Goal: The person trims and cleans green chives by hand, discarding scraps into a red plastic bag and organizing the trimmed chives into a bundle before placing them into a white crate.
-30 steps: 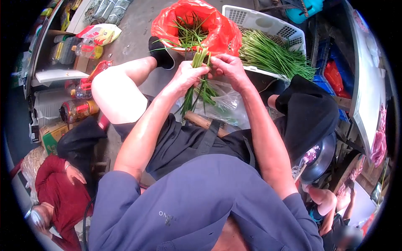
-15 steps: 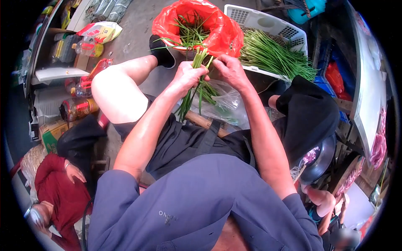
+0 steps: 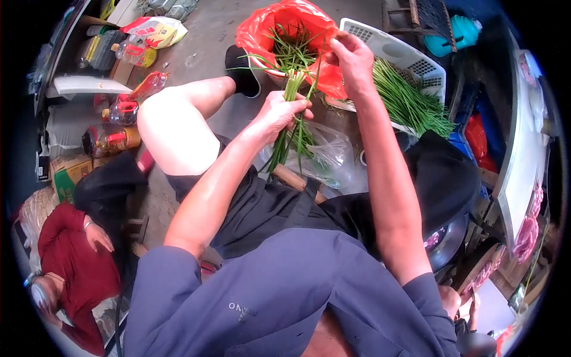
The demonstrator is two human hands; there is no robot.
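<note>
My left hand [image 3: 282, 113] is closed around a bunch of green chives [image 3: 293, 86], pale ends up and darker leaves hanging below the fist. Up and to the right, my right hand [image 3: 355, 62] is pinched at the right rim of a red plastic bag [image 3: 253, 34]. A thin green chive strand [image 3: 317, 66] runs between the bunch and its fingertips. Loose green trimmings [image 3: 291, 53] lie inside the bag, which lines a bucket. Behind my right wrist, a white plastic basket [image 3: 380, 34] holds many long chives [image 3: 410, 104].
A clear plastic bag [image 3: 333, 152] with greens lies between my legs, near a wooden handle [image 3: 291, 176]. Bottles [image 3: 110, 140] stand on the left. A person in a dark red top [image 3: 77, 256] sits at lower left; another person is at lower right. A teal container [image 3: 461, 35] is at upper right.
My right hand has moved up and away from the bunch, toward the red bag's right rim. My left hand still grips the chives. The whole view has shifted slightly.
</note>
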